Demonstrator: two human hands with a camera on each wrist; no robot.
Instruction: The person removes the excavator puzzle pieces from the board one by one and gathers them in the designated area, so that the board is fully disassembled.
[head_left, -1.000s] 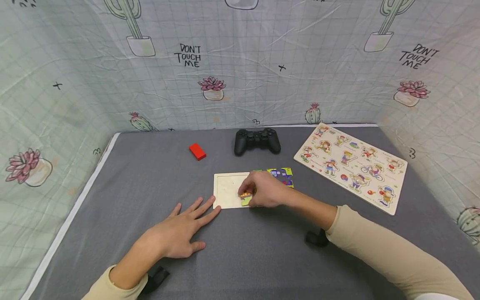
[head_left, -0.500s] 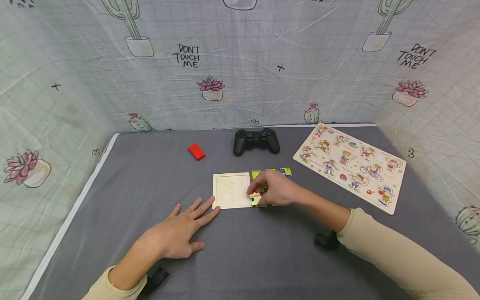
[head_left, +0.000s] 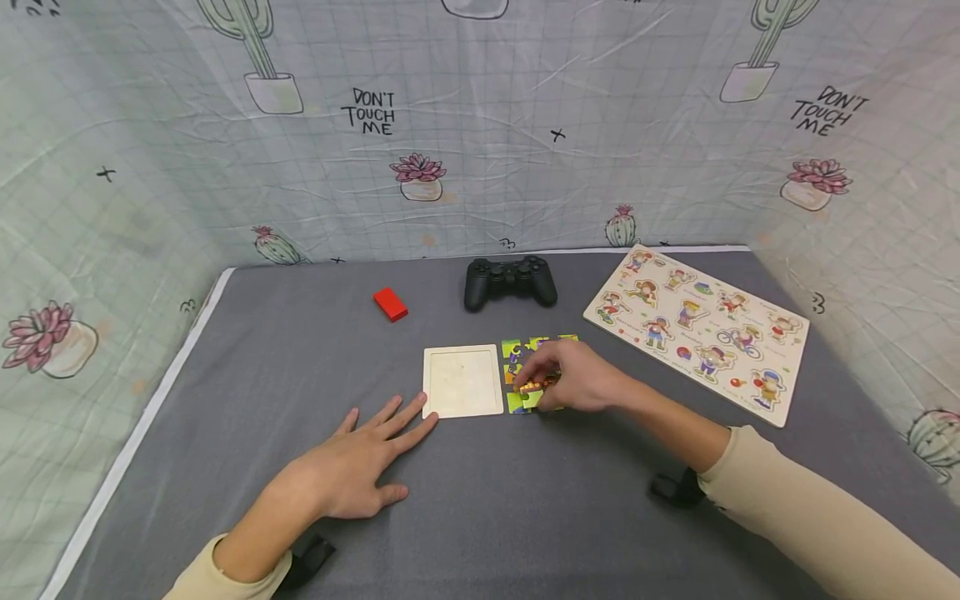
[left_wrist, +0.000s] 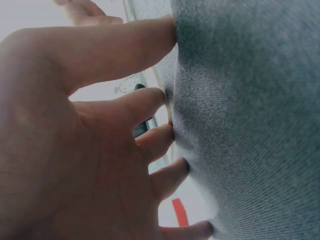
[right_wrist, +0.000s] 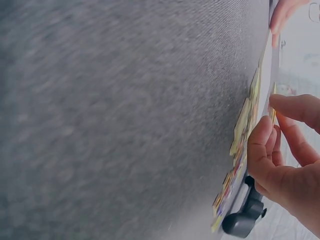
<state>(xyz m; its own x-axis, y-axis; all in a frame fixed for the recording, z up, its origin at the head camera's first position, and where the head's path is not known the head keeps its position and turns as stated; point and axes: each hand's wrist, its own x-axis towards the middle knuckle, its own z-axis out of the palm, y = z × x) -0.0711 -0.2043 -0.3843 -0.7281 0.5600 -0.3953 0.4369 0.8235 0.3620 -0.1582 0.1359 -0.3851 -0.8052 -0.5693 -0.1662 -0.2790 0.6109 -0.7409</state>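
Observation:
My right hand (head_left: 583, 377) pinches a small green-and-orange jigsaw puzzle piece (head_left: 532, 397) between thumb and fingers. In the right wrist view this piece (right_wrist: 274, 106) shows edge-on, held up off the table. Below and around that hand lie several colourful puzzle pieces (head_left: 512, 352), partly covered by it. Just left of them sits a square, pale wooden puzzle tray (head_left: 463, 383) with a raised rim. The fingers of my left hand (head_left: 358, 468) are spread flat, with fingertips at the tray's lower left corner. In the left wrist view the left hand's fingertips (left_wrist: 167, 132) rest on the grey cloth.
A black game controller (head_left: 510, 282) lies behind the tray, and a red block (head_left: 391, 304) to its left. At the right is a wooden board (head_left: 701, 329) with cartoon figures. Patterned fabric (head_left: 480, 133) walls in the grey table on the back and sides.
My right hand has carried the pinched puzzle piece rightward, from over the tray to over the loose pieces. The left hand has stayed in place.

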